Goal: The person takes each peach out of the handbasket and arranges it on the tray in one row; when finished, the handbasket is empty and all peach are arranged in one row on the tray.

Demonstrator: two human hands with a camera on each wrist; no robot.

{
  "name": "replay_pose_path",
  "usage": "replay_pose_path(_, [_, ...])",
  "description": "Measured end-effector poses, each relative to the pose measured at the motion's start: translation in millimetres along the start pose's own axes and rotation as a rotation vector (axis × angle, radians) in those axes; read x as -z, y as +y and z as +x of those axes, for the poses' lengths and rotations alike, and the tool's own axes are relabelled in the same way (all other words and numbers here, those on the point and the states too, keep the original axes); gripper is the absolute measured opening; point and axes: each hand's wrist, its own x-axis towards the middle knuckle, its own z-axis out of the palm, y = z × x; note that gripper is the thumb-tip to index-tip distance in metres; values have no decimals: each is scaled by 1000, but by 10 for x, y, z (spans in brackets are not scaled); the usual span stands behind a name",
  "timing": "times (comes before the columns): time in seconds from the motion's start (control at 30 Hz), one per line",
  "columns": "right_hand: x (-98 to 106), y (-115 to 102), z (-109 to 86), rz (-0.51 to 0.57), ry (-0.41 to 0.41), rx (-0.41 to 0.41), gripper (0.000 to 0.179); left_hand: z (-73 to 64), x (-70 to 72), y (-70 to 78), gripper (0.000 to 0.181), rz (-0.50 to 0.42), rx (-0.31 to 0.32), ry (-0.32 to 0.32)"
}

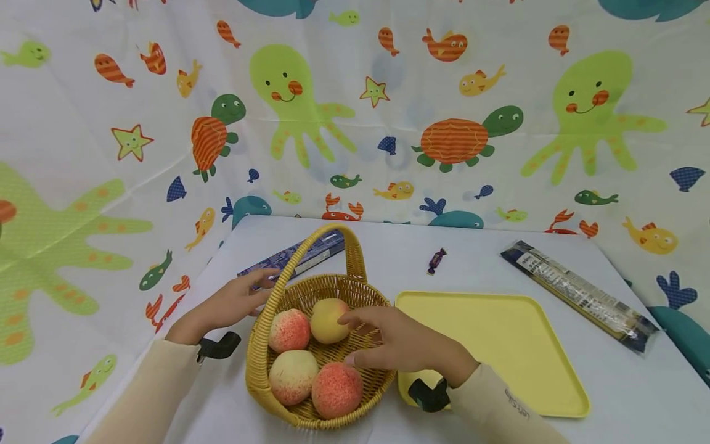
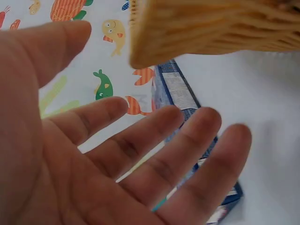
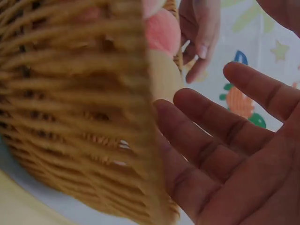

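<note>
A yellow wicker basket (image 1: 327, 424) with a tall handle (image 1: 355, 253) stands on the white table, holding several peaches. Toward its back lie a yellow peach (image 1: 328, 322) and a pink-and-cream peach (image 1: 289, 330); a pale peach (image 1: 293, 377) and a red peach (image 1: 337, 390) lie in front. Beside the handle, on the left, is my left hand (image 1: 235, 302), its palm bare and fingers spread in the left wrist view. My right hand (image 1: 399, 342) reaches over the basket's right rim, fingers loosely extended near the yellow peach and thumb close above the red one. Neither hand grips anything.
To the right of the basket lies a yellow tray (image 1: 499, 345), partly behind the right forearm. Behind the basket is a long blue box (image 1: 322, 253). A small purple wrapped candy (image 1: 437, 261) and a long dark-ended packet (image 1: 579, 296) lie farther back. A sea-animal cloth (image 1: 377, 154) hangs behind.
</note>
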Motion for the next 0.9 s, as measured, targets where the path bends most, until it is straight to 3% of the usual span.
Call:
replay_pose_path(0.23, [-159,-4,69,-99,-145,19,52,-53,-96,-115,59,-128,39,-61])
replay_pose_path(0.47, [-229,-31,141,-179,-228,-30,52,-87,-132,-177,56,-219,39,-115])
replay_pose_path(0.63, [-276,-31,154,-213,-253,-43,57,-112,-148,-195,51,-250,10,-141])
replay_pose_path(0.9, [-381,-5,186,-248,-265,-42,59,-131,-195,-214,53,-276,5,-128])
